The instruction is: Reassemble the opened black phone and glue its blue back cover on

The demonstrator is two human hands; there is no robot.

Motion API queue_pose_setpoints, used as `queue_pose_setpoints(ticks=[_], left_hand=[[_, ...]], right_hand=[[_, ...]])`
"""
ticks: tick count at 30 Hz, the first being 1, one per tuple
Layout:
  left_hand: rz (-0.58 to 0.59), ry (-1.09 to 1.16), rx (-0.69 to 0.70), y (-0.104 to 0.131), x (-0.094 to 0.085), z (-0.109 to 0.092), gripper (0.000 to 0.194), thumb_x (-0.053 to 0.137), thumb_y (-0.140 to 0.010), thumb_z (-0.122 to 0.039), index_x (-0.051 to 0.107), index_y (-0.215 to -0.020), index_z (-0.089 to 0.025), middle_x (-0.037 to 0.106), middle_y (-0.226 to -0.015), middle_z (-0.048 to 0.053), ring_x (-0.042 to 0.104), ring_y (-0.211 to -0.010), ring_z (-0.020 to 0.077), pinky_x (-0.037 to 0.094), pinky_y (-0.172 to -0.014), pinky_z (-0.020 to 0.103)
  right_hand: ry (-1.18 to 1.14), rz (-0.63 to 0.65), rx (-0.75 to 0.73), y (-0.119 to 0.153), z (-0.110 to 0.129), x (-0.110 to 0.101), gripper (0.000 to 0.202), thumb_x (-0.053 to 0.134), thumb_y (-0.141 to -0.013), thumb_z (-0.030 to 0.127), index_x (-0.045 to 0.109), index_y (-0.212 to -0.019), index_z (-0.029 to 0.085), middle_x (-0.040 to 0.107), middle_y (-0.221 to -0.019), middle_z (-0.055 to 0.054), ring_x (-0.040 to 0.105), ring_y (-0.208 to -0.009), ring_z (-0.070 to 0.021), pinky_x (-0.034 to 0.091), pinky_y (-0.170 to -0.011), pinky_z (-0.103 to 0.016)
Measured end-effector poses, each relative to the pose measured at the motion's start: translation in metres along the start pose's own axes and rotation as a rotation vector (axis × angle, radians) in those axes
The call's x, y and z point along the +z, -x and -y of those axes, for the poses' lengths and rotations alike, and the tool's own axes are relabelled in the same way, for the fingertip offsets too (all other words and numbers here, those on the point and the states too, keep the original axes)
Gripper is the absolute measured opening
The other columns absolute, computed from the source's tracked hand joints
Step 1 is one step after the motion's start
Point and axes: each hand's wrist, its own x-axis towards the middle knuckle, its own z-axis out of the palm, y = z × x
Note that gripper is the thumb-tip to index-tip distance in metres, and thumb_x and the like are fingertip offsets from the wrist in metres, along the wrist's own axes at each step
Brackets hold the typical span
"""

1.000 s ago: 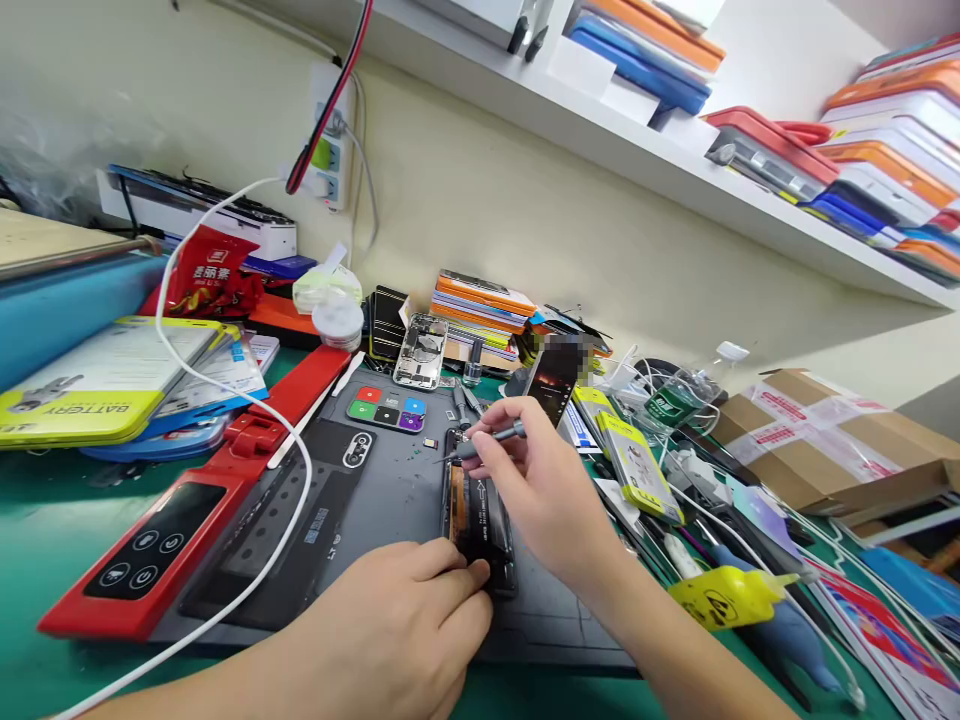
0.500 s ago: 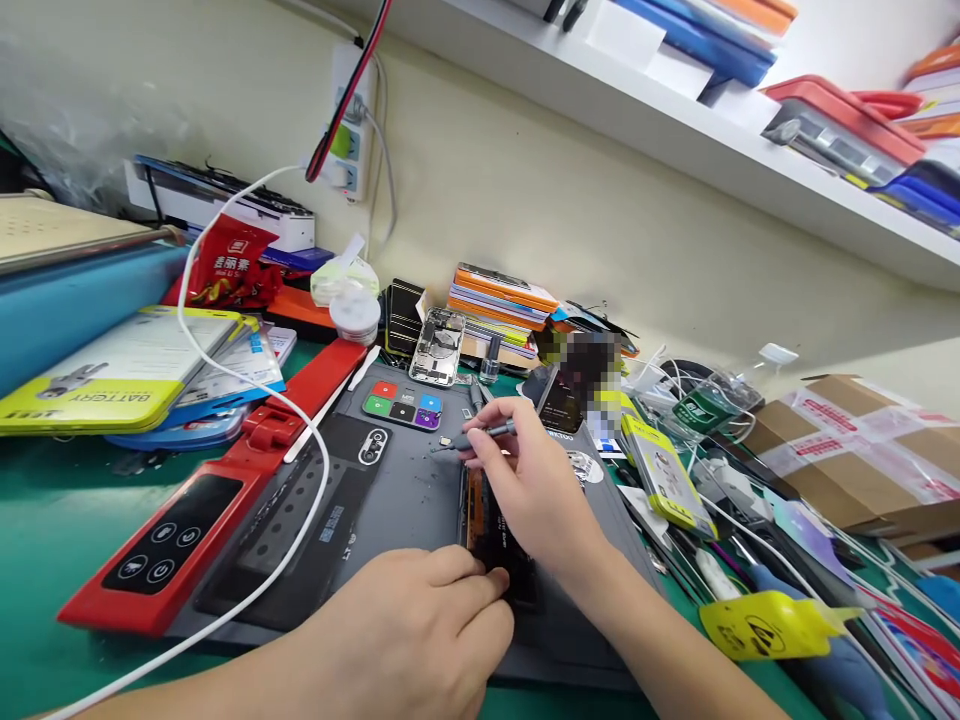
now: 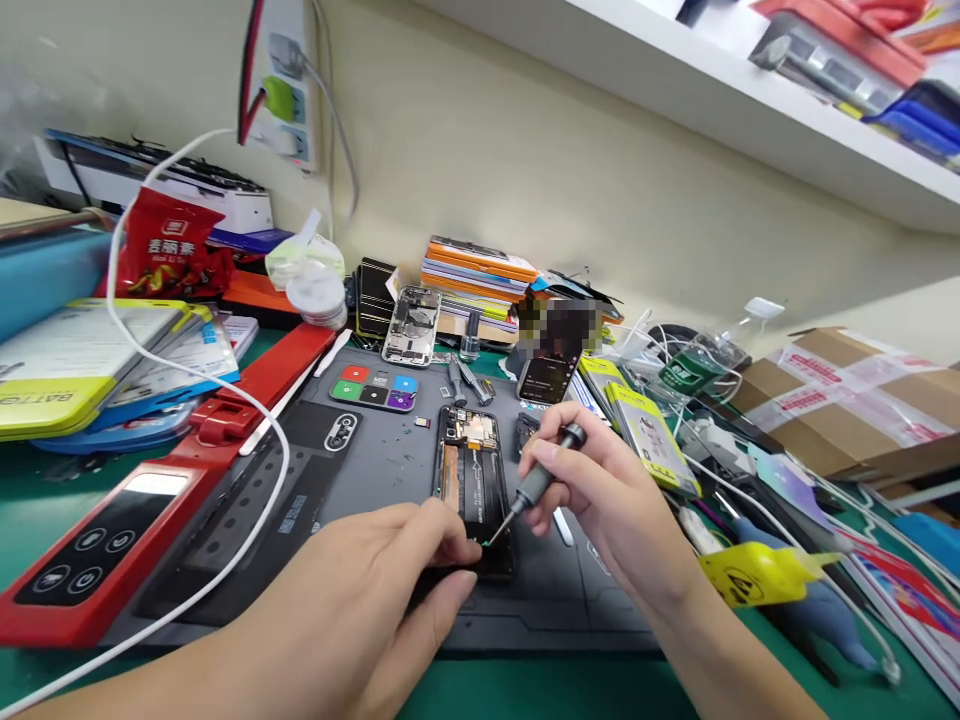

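Note:
An opened phone [image 3: 491, 485] lies on the grey mat, its circuit board and battery exposed. My left hand [image 3: 375, 590] is closed at its lower left end, thumb and fingers gripping the edge. A dark grey screwdriver [image 3: 535, 484] is in my right hand [image 3: 600, 490], tilted, its thin tip down at the phone's lower end near my left fingertips. Whether the tip sits in a screw is too small to tell. A small card-like part [image 3: 423, 422] lies left of the phone. The black back cover [image 3: 262, 550] rests further left.
A red device [image 3: 90, 550] with touch buttons stands on the left, a white cable [image 3: 279, 480] looping over it. Behind are a colored magnetic tray [image 3: 373, 390], a disassembled phone [image 3: 412, 326] and tweezers-like tools [image 3: 469, 380]. A yellow bottle [image 3: 757, 575] and a cardboard box [image 3: 847, 400] are on the right.
My right hand has come back toward me and turned the screwdriver from lying sideways over the mat to pointing down at the phone's lower end. The view has shifted right.

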Motion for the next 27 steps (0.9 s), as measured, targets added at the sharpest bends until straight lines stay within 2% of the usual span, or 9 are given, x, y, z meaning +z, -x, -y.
queue_pose_setpoints(ticks=[4, 9, 16, 27], left_hand=[[0.043, 0.015, -0.050, -0.0005, -0.0007, -0.0005, 0.008, 0.051, -0.103, -0.028, 0.051, -0.111, -0.030, 0.074, -0.105, -0.006, 0.074, -0.097, 0.0122, 0.058, -0.082, 0.021], [0.077, -0.054, -0.018, -0.0006, -0.0028, -0.0008, 0.011, 0.047, -0.106, -0.026, 0.050, -0.115, -0.032, 0.074, -0.105, -0.007, 0.074, -0.095, 0.0117, 0.056, -0.079, 0.021], [0.079, -0.131, -0.030, -0.0008, -0.0023, -0.0003, 0.015, 0.039, -0.108, -0.026, 0.052, -0.110, -0.030, 0.074, -0.099, -0.006, 0.075, -0.087, 0.0138, 0.055, -0.071, 0.024], [0.051, -0.130, -0.024, -0.0006, -0.0023, -0.0009, 0.014, 0.039, -0.109, -0.029, 0.053, -0.107, -0.030, 0.075, -0.097, -0.007, 0.075, -0.086, 0.0129, 0.055, -0.069, 0.022]], right_hand=[[0.001, 0.032, 0.017, 0.0002, -0.0074, 0.0016, 0.021, 0.071, -0.093, 0.029, 0.051, -0.093, 0.023, 0.071, -0.078, 0.004, 0.070, -0.052, -0.0118, 0.060, -0.051, -0.022], [0.021, 0.044, 0.013, 0.0008, -0.0095, 0.0036, 0.018, 0.069, -0.095, 0.028, 0.051, -0.094, 0.024, 0.071, -0.080, 0.004, 0.072, -0.056, -0.0127, 0.061, -0.054, -0.022], [0.019, 0.039, 0.002, 0.0033, -0.0089, 0.0058, 0.017, 0.068, -0.095, 0.027, 0.051, -0.094, 0.023, 0.071, -0.082, 0.004, 0.073, -0.058, -0.0125, 0.063, -0.057, -0.023], [0.070, 0.040, -0.041, 0.0067, -0.0064, 0.0091, 0.018, 0.067, -0.097, 0.029, 0.051, -0.094, 0.023, 0.071, -0.083, 0.002, 0.073, -0.062, -0.0131, 0.064, -0.060, -0.025]])
